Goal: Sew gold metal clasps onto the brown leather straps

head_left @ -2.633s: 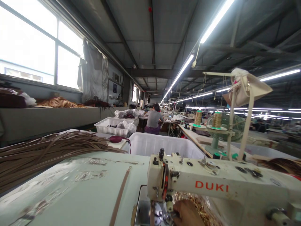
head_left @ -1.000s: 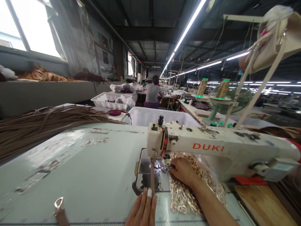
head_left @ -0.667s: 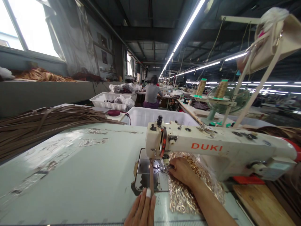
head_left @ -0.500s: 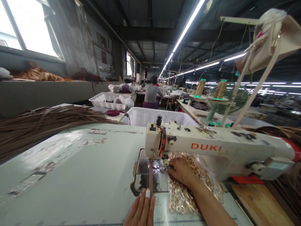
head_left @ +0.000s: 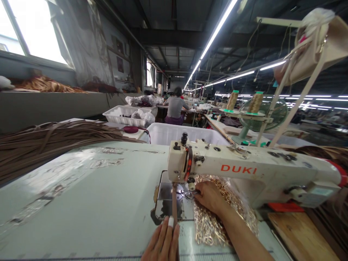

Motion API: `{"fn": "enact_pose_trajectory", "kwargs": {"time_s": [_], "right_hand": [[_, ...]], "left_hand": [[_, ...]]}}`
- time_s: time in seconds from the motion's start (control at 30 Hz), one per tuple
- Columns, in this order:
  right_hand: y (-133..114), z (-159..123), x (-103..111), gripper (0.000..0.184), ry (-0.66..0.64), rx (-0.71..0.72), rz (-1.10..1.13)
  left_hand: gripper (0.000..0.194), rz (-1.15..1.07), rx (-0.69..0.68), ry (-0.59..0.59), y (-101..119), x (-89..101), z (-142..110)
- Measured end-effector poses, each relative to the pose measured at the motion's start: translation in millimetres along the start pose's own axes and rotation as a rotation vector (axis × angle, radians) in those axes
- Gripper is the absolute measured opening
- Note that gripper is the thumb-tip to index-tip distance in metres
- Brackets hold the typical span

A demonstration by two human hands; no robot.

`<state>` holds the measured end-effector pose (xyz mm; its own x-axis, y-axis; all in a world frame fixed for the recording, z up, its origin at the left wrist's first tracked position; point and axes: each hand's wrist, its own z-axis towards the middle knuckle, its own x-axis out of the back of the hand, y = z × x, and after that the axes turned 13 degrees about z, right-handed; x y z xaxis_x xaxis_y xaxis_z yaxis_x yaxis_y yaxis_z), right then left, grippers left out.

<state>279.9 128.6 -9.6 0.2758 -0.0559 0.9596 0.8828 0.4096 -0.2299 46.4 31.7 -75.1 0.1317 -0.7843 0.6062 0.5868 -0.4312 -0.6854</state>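
A white DUKI sewing machine (head_left: 244,168) stands on the pale table (head_left: 81,203). A narrow brown strap (head_left: 174,203) runs under its presser foot over the metal plate (head_left: 168,203). My left hand (head_left: 163,241) lies flat at the near edge, fingers together, pressing the strap's near end; one fingertip wears white tape. My right hand (head_left: 209,197) reaches under the machine arm, fingers curled beside the needle area, resting on a clear bag of gold metal rings (head_left: 217,217). What those fingers pinch is hidden.
A thick bundle of brown straps (head_left: 49,145) lies at the far left. White plastic tubs (head_left: 174,136) stand behind the table. Thread cones (head_left: 255,103) and a green fan (head_left: 263,116) sit at the right. A seated person (head_left: 175,107) works farther down the aisle.
The view dropped from the room to the needle area. The strap's buckle end at the table's near edge is no longer seen. Over the last second both hands barely moved.
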Motion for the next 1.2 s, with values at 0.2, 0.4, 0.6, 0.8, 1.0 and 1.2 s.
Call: {"fn": "enact_pose_trajectory", "kwargs": {"time_s": [0.2,0.4,0.6,0.8,1.0,1.2], "right_hand": [[-0.6,-0.6,2.0,0.027,-0.013,-0.006,-0.023],[2.8,1.8,0.6,0.030,-0.059,-0.030,-0.025],[2.0,2.6,1.6,0.033,-0.068,-0.031,-0.035],[1.7,1.5,2.5,0.030,-0.076,-0.036,-0.039],[-1.8,-0.1,5.4,0.033,-0.096,-0.031,-0.015],[-7.1,-3.6,13.7,0.025,-0.086,0.007,0.029]], "left_hand": [[0.052,-0.189,0.041,-0.126,-2.8,9.0,2.9],[0.098,-0.710,0.058,-0.676,-19.4,41.5,21.4],[0.105,-0.780,0.064,-0.751,-25.1,47.0,25.3],[0.094,-0.682,0.060,-0.643,-16.2,43.7,18.2],[0.088,-0.635,0.070,-0.535,-12.0,37.4,11.1],[0.096,-0.722,0.039,-0.634,-19.9,40.5,18.4]]}}
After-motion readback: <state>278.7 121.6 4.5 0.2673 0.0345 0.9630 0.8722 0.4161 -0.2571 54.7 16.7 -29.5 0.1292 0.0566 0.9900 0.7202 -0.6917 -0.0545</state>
